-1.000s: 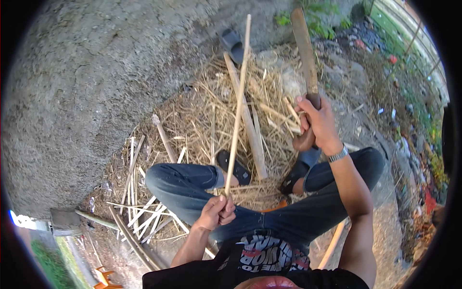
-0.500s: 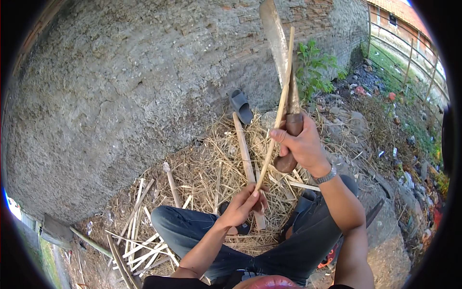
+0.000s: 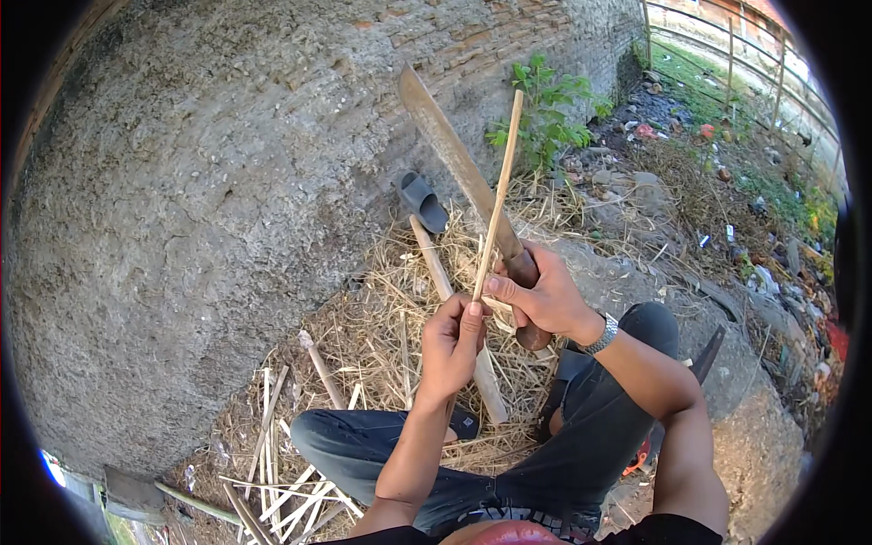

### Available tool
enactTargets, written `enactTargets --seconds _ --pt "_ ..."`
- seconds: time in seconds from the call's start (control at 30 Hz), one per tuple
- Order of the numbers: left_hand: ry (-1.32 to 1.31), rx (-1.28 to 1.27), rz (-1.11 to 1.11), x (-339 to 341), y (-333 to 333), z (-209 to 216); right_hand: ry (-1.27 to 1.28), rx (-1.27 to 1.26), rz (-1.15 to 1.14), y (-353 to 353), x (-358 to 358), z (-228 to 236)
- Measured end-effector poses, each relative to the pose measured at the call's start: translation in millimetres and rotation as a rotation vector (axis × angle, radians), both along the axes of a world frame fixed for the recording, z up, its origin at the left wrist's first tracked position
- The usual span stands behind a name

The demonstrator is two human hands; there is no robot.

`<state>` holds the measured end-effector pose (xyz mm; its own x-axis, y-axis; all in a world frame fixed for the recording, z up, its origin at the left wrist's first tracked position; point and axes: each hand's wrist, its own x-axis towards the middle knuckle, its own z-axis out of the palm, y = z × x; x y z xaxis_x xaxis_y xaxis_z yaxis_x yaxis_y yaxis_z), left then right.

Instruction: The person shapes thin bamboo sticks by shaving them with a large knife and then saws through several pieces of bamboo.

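Observation:
My right hand point(image 3: 548, 298) is wrapped round the dark wooden handle of a machete point(image 3: 459, 163), its long worn blade slanting up and to the left. A thin pale wooden stick point(image 3: 502, 191), perhaps bamboo, crosses in front of the blade and points upward. Its lower end is pinched in the fingers of my left hand point(image 3: 452, 347), close beside the right hand. The right thumb lies against the stick too. Below the hands, a thicker wooden piece point(image 3: 433, 257) lies on the straw between my legs.
A rough grey wall point(image 3: 209, 182) rises ahead and to the left, with a grey slide sandal point(image 3: 422, 203) at its foot. Pale split sticks point(image 3: 304, 504) are heaped by my left knee. A saw point(image 3: 708, 354) lies beyond my right knee. A green plant point(image 3: 545, 113) grows by the wall.
My left hand has moved up the stick to meet the right hand. The right hand has come lower and slightly left, and the machete blade now leans further left.

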<state>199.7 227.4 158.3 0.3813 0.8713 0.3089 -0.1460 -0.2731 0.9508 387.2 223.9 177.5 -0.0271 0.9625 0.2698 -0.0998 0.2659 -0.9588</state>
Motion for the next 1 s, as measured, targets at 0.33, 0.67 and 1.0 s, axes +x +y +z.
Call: enactTargets --seconds 0.33,0.67,1.0 --pt "0.021 -0.022 0.031 -11.8 -11.5 0.2 0.108 0.000 0.002 3.4 0.4 -7.6" --pt "0.023 -0.123 -0.022 -15.4 -2.0 3.1 0.066 -0.006 0.027 6.8 -0.8 -8.2" --pt "0.109 -0.138 -0.111 -14.6 -9.9 -10.9 0.123 -0.051 0.089 0.1 -1.3 -2.2"
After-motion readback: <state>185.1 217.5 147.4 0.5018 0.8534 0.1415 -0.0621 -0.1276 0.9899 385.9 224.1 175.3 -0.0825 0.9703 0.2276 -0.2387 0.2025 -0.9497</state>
